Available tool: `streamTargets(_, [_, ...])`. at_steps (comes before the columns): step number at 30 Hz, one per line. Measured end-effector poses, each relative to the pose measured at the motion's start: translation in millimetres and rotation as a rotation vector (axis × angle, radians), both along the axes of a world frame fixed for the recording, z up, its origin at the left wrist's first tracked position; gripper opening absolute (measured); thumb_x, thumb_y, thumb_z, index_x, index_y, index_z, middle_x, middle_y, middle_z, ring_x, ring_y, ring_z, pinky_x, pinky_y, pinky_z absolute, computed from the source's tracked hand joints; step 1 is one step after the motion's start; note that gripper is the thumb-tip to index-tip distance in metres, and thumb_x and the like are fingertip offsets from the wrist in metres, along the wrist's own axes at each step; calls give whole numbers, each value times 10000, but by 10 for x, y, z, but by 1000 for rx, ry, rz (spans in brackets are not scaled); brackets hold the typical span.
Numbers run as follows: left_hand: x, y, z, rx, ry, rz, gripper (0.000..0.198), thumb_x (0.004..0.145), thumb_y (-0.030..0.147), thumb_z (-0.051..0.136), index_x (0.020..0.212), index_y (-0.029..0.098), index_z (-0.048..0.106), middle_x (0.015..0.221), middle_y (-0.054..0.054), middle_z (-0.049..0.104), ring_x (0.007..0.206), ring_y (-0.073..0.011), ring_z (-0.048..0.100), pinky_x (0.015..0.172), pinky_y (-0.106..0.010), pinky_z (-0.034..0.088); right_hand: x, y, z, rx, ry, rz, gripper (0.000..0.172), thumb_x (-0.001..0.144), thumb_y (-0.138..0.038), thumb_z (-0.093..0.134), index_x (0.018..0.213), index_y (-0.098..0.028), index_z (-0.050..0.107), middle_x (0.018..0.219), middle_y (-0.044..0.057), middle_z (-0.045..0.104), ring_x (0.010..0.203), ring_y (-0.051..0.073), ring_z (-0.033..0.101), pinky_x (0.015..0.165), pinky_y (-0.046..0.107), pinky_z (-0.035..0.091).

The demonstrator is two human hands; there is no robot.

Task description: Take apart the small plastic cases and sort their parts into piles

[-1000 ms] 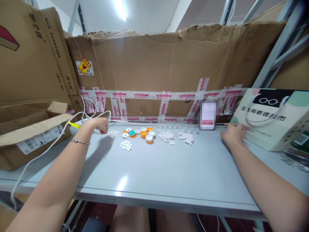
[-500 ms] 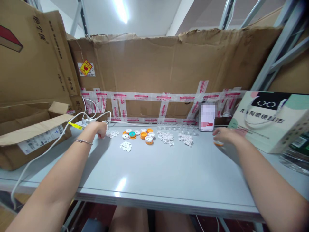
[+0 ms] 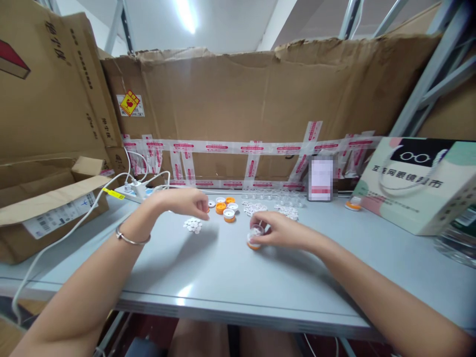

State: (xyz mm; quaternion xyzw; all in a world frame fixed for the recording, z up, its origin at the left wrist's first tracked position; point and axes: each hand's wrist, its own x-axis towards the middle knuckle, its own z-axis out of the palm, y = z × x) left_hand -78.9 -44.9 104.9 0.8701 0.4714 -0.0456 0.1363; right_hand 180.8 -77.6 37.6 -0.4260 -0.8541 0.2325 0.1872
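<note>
My right hand (image 3: 273, 230) is closed round a small round container (image 3: 255, 242) with an orange base and a clear top, low over the middle of the table. Whitish bits show inside it. My left hand (image 3: 188, 203) hovers by the orange and white round caps (image 3: 229, 215), its fingers pinched together; whatever they hold, if anything, is hidden. A pile of small white discs (image 3: 193, 226) lies just below this hand. Two heaps of flat white pieces (image 3: 255, 208) sit behind my right hand, partly covered by it. Clear little cups (image 3: 273, 196) stand in rows behind them.
A similar orange-based container (image 3: 353, 203) stands beside the paper bag (image 3: 401, 183) at the right. A phone (image 3: 320, 179) leans against the cardboard wall (image 3: 223, 99). At the left are a power strip (image 3: 130, 193) with white cables and an open carton (image 3: 44, 198).
My right hand has come from beside the bag to the table's middle, where it now holds the container. My left hand has moved right, from near the power strip to the caps.
</note>
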Motion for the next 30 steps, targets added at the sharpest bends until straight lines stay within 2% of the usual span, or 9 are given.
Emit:
streamTargets(4, [407, -246, -205, 40, 37, -126, 465, 616, 563, 610, 873, 178, 568, 789, -31, 616, 646, -150, 541, 514, -208, 342, -202, 37, -211, 81, 179, -57, 267, 630, -394, 669, 718, -189, 522, 678, -19, 506, 596, 117, 447, 542, 232, 352])
streamTargets(8, [650, -293, -514, 174, -15, -162, 661, 528, 651, 635, 961, 167, 512, 836, -66, 612, 714, -212, 555, 523, -230, 334, -274, 69, -323, -15, 264, -158, 346, 575, -425, 704, 691, -195, 472, 546, -74, 406, 510, 93, 372, 471, 211, 284])
streamTargets(11, [734, -243, -730, 230, -166, -181, 588, 587, 631, 610, 934, 169, 498, 833, -61, 610, 728, -219, 561, 535, -237, 343, -295, 65, -356, -67, 322, -212, 385, 563, -424, 704, 650, -202, 402, 531, -85, 400, 503, 86, 366, 457, 201, 276])
streamTargets(14, [758, -180, -868, 173, -332, -138, 434, 647, 546, 605, 837, 171, 497, 745, -18, 583, 648, -172, 540, 499, -217, 332, -292, 70, -383, -64, 336, -206, 392, 593, -446, 675, 641, -207, 368, 519, -89, 394, 495, 82, 355, 455, 197, 270])
streamTargets(19, [735, -101, -933, -31, -532, -125, 406, 585, 459, 672, 776, 155, 483, 683, 20, 527, 599, -124, 488, 460, -190, 317, -233, 75, -349, 37, 229, -127, 283, 693, -395, 590, 674, -206, 380, 535, -77, 414, 506, 90, 366, 465, 202, 274])
streamTargets(23, [716, -81, -909, -139, -618, -207, 337, 611, 356, 663, 817, 148, 497, 707, 23, 509, 611, -104, 465, 504, -191, 340, -162, -3, -209, 173, 85, 124, 65, 767, -242, 493, 791, -193, 457, 723, -15, 532, 638, 116, 462, 576, 229, 349])
streamTargets(25, [712, -83, -898, -137, -615, -230, 302, 630, 338, 644, 816, 148, 501, 685, 29, 484, 587, -92, 433, 499, -192, 328, -139, -48, -150, 203, 51, 214, 111, 777, -188, 460, 888, -190, 470, 849, 19, 555, 732, 133, 489, 652, 249, 377])
streamTargets(28, [715, -88, -892, -105, -562, -194, 355, 605, 388, 666, 809, 146, 504, 631, 42, 438, 546, -86, 390, 467, -196, 293, -138, -78, -126, 203, 57, 115, 231, 772, -252, 507, 982, -189, 434, 907, 44, 543, 767, 156, 497, 672, 276, 397])
streamTargets(30, [719, -90, -895, -108, -550, -178, 394, 588, 411, 683, 825, 151, 505, 617, 49, 431, 540, -89, 392, 466, -199, 289, -153, -77, -140, 189, 67, 26, 256, 757, -316, 546, 945, -188, 430, 866, 41, 539, 738, 165, 497, 655, 295, 406])
